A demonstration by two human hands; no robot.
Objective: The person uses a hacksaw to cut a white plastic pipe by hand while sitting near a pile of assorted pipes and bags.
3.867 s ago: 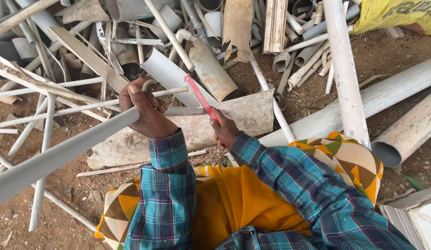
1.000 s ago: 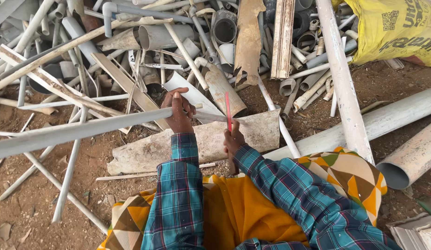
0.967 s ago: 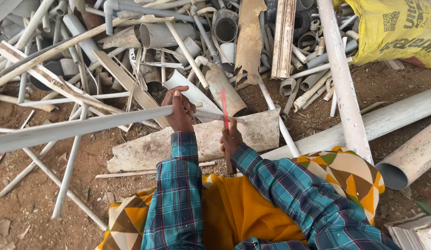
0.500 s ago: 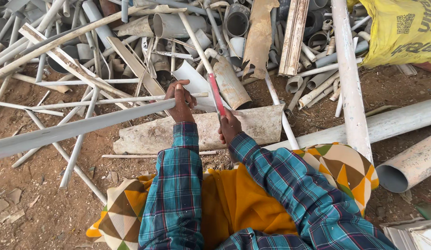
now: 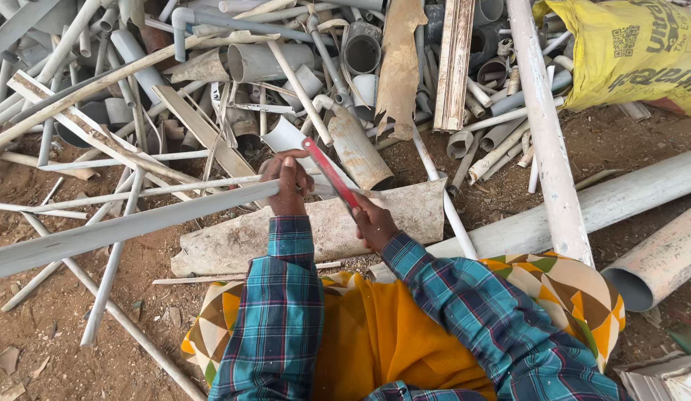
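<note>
My left hand point(image 5: 287, 182) grips a long grey plastic pipe point(image 5: 115, 230) that runs off to the left, its near end resting on a flat, dusty slab point(image 5: 316, 230). In my right hand point(image 5: 373, 221) is a red-handled blade point(image 5: 330, 173), tilted up and to the left, crossing the pipe close to my left hand's fingers. Both arms wear blue plaid sleeves. An orange cloth with a patterned hem covers my lap.
A heap of cut grey pipes, fittings and wooden strips point(image 5: 301, 67) fills the far side. Thick pipes point(image 5: 620, 200) lie at the right, a long one point(image 5: 546, 126) runs upward. A yellow sack point(image 5: 627, 52) sits at the top right. Brown dirt point(image 5: 41, 327) lies around.
The blade has gone from upright to tilted left over the pipe. My left hand keeps its grip on the pipe, and the view has shifted slightly.
</note>
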